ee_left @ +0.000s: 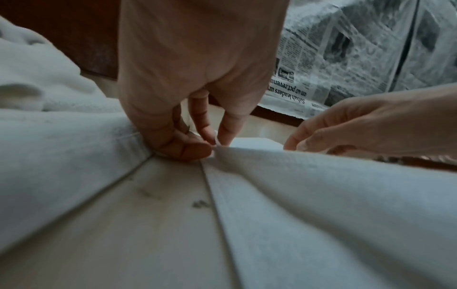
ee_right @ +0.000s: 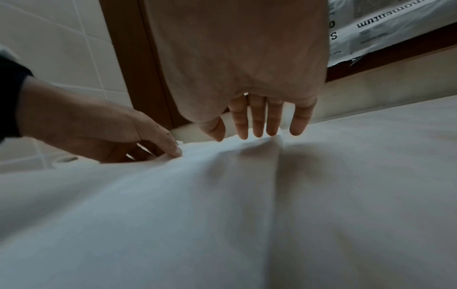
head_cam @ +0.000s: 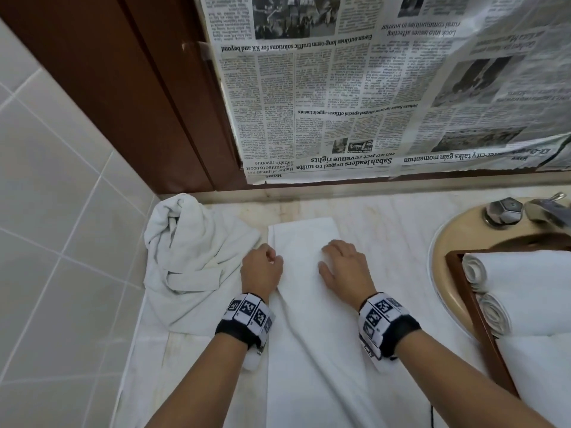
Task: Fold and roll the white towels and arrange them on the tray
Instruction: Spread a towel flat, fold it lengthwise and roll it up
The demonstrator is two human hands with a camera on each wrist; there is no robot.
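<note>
The folded towel is pinched at its nine-o'clock edge by the left grip; the released right grip is laid flat on it.

Your folded white towel lies as a long strip on the counter, a crumpled towel heaped to its left; two rolled towels sit side by side in the wooden tray.
</note>
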